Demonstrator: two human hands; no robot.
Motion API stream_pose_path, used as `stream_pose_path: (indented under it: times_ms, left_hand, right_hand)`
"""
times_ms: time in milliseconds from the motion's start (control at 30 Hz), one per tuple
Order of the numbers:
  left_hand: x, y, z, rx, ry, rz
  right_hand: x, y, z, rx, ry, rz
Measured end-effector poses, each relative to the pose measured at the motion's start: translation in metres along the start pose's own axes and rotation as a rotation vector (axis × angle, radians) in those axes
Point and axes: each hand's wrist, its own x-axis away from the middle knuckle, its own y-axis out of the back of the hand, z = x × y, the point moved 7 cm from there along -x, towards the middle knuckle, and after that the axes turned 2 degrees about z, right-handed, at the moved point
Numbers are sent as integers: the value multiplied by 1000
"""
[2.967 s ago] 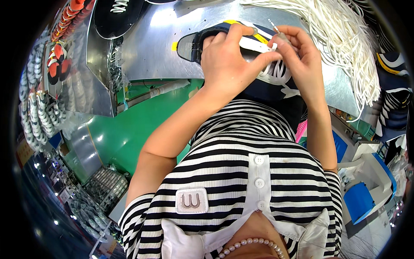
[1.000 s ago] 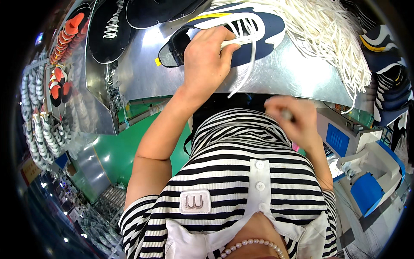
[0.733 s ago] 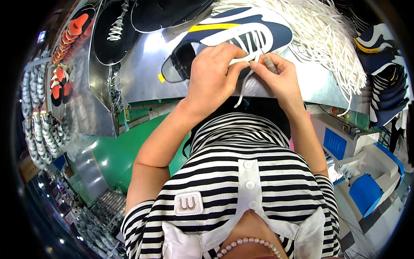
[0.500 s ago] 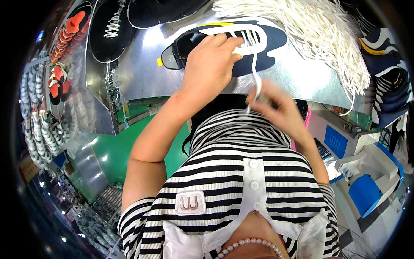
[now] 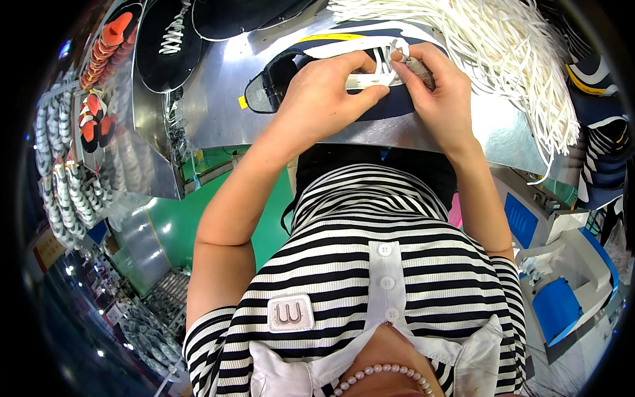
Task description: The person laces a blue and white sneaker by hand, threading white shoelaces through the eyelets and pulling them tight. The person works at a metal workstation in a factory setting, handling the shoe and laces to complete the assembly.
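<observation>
Navy sneaker (image 5: 397, 106) lies on the metal table (image 5: 211, 99); my left hand (image 5: 324, 99) clamps it, my right hand (image 5: 440, 96) pinches a white lace (image 5: 370, 79) at the eyelets, lacing seemingly partway done

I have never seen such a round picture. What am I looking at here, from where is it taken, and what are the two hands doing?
The picture comes from a wide fisheye camera worn on a person's head, looking down, so straight edges bend. You see the person's striped shirt below and both forearms reaching up. On the shiny metal table lies a dark blue shoe. The left hand presses on it, and the right hand pinches a white lace at its eyelets. A heap of white laces lies to the right, and black shoes lie at the upper left.
</observation>
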Motion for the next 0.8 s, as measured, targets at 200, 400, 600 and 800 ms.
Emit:
stream_pose_path:
  times_ms: [200, 400, 600, 800]
  left_hand:
    - [0, -5, -3, -127, -56, -155]
    - [2, -3, -9, -192, -122, -201]
    - [5, -6, -9, -142, -185, -173]
    - [15, -12, -17, -52, -331, -80]
  right_hand:
    - [6, 8, -3, -120, -104, -84]
    - [49, 10, 2, -133, -377, 153]
    - [48, 4, -5, -103, -366, 170]
    - [41, -16, -12, -314, -552, 137]
